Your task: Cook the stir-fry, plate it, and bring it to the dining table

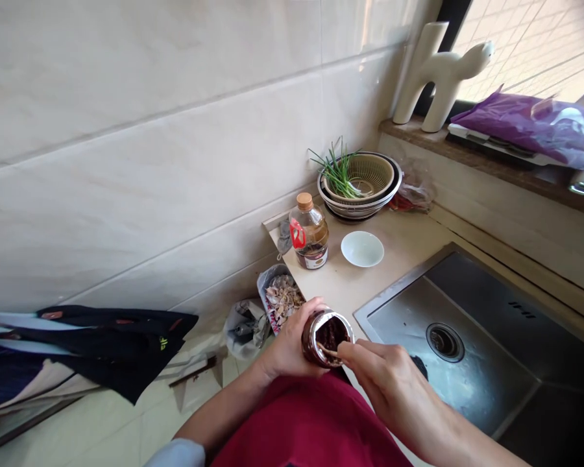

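Observation:
My left hand [292,344] is wrapped round a glass jar [313,342], tilted so its open mouth faces me. Dark reddish-brown paste [331,332] coats the inside. With closed fingers, my right hand [387,370] grips a thin light-coloured stick [327,350], which looks like a chopstick; its far end reaches into the jar. Most of the stick is hidden by my fingers. Beyond the jar, a white bowl [363,249] stands on the counter, beside a large plastic bottle [311,230] with an orange cap and dark liquid low inside.
A steel sink [477,389] lies right of my hands. Stacked baskets [370,170] with green onions [340,172] stand at the back corner. Below the counter's left edge is a bin [282,298] of peelings. A white animal figurine [442,68] and purple bag [520,120] occupy the windowsill.

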Motion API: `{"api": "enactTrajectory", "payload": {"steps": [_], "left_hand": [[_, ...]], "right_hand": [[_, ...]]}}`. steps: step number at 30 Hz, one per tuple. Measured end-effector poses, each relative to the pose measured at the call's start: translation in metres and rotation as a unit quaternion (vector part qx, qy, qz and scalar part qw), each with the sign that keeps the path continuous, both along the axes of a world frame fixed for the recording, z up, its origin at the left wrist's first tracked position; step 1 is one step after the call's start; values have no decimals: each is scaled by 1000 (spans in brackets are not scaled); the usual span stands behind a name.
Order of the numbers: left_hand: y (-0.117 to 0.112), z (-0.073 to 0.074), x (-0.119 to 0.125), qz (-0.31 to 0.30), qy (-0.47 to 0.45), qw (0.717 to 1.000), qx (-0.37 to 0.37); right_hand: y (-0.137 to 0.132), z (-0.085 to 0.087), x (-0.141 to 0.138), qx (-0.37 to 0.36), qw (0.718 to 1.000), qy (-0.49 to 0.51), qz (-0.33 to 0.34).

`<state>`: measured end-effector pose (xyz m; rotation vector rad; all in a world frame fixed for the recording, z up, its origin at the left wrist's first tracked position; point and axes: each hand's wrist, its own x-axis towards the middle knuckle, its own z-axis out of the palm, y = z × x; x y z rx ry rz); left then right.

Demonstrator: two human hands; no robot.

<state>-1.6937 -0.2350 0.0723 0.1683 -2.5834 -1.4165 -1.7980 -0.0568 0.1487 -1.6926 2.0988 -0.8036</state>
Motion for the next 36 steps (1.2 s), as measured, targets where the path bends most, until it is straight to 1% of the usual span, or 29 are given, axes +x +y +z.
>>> {"api": "enactTrajectory", "payload": {"steps": [2, 5, 7, 8, 13, 16, 18, 21, 23, 24, 27, 30, 33, 36], "left_hand": [[-1, 0, 5, 6, 7, 1000, 1], [0, 1, 13, 12, 8, 1000, -2], [3, 1, 19, 23, 10, 1000, -4], [5, 1, 22, 32, 10, 999, -3], [14, 3, 35, 96, -3, 995, 28], [19, 5, 44, 129, -9, 991, 43], [22, 5, 52, 154, -19, 987, 46], [25, 1, 66, 199, -25, 978, 46], [27, 0, 76, 219, -12, 974, 57], [28, 0, 80, 226, -2, 972, 63], [32, 4, 94, 248, 28, 966, 65], [39, 7, 113, 253, 54, 964, 59], [48, 5, 141, 268, 75, 959, 58], [61, -3, 180, 305, 75, 948, 45]], "right_hand": [[1, 1, -4, -9, 999, 31, 1], [1, 2, -8, -60, 989, 132, -11], [-2, 3, -10, -85, 981, 176, 0], [-4, 3, -11, -91, 979, 181, 11], [-20, -6, -10, -127, 978, 162, 47], [-31, -11, -7, -119, 979, 117, 113], [-35, -11, -6, -111, 979, 73, 155], [-39, -9, -6, -102, 979, 19, 178], [-42, -8, -5, -92, 977, 14, 190], [-44, -8, -3, -92, 976, 26, 194], [-49, -7, 10, -119, 971, 97, 182], [-51, -5, 31, -150, 961, 149, 181], [-50, -3, 59, -138, 953, 146, 226], [-50, -2, 91, -137, 943, 146, 265]]}}
